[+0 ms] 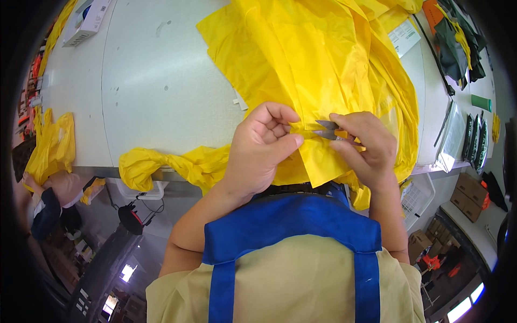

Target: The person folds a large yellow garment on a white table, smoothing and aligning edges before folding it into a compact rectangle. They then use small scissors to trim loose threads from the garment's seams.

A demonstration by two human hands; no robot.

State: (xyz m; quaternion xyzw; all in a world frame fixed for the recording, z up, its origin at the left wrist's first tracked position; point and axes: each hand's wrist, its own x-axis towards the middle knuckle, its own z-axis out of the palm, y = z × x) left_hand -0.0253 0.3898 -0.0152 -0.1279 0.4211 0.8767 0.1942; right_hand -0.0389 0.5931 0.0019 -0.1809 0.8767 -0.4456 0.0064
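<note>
Yellow fabric (323, 59), thin and creased, spreads over the table in front of me and hangs over its near edge. My left hand (262, 142) pinches a bit of this fabric between thumb and forefinger, the other fingers curled. In my right hand (369, 142) is a small pair of thread snips (326, 130). The two pointed grey blades stand apart and face left, toward the pinched spot, close to the left fingertips. Part of the snips' body is hidden by my right fingers.
The pale table (140, 107) carries a white box (86, 22) at far left. At right lie dark garments (453, 46), a green roll (481, 103) and several dark packets (475, 137). A white basket (419, 200) stands below the right edge. Another person's arm (35, 185) shows at far left.
</note>
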